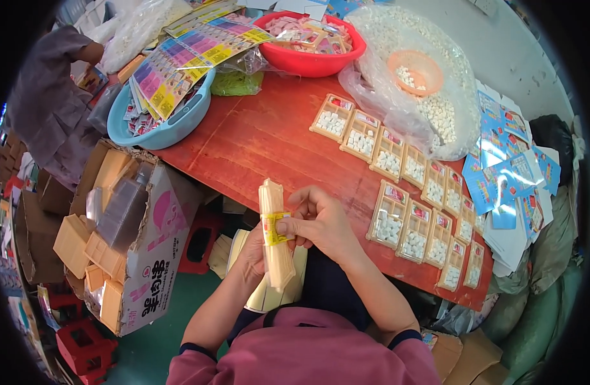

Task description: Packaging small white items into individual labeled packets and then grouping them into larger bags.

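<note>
Upright in front of my body is a narrow stack of nested tan plastic trays (pixel 281 266). A yellow printed label (pixel 273 235) lies across its middle. My left hand (pixel 248 258) is closed around the stack from the left, its fingers mostly hidden behind it. With the thumb pressed on the label, my right hand (pixel 324 224) pinches at its right edge; the index finger curls above. Below the stack, pale yellow tray-like pieces (pixel 298 277) rest on my lap. On the table to the right stand two rows of filled tan trays (pixel 389 218), holding white pieces and red packets.
A clear bag of white pieces (pixel 445 122) holds an orange bowl (pixel 429 65). A red basin (pixel 307 64) and a blue basin (pixel 160 136) stand on the red table (pixel 243 147). Left are a carton of tan trays (pixel 150 256) and another person (pixel 44 109). Blue printed cards (pixel 506 167) lie right.
</note>
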Demonstrator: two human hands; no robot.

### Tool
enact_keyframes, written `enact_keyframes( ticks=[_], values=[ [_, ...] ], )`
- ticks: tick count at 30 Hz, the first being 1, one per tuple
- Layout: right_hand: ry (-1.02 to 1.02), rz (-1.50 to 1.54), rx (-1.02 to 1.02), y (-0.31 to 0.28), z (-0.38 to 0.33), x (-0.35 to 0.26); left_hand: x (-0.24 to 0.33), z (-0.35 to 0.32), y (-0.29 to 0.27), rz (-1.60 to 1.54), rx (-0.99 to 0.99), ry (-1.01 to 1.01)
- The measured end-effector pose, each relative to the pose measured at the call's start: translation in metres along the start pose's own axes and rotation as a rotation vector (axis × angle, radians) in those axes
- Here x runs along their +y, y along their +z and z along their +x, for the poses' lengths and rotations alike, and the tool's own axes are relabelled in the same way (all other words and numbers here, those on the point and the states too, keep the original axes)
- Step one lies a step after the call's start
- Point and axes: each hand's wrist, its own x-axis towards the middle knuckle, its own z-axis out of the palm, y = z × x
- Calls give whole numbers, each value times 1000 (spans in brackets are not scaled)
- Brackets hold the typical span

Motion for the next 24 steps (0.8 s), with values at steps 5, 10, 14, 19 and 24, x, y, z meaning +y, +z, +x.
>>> enact_keyframes(
  ticks=[5,10,14,19,24],
  values=[
    [9,0,8,-6,7,6,1,-4,4,8,1,-60],
    [35,-11,-19,-9,12,8,1,-1,3,-110,-100,-10],
    [-179,-54,106,-11,10,13,3,8,-1,104,-19,144],
    [-135,-102,16,-26,10,16,20,25,1,217,114,271],
    [-139,121,121,-40,53,1,34,32,26,368,151,487]
  ],
)
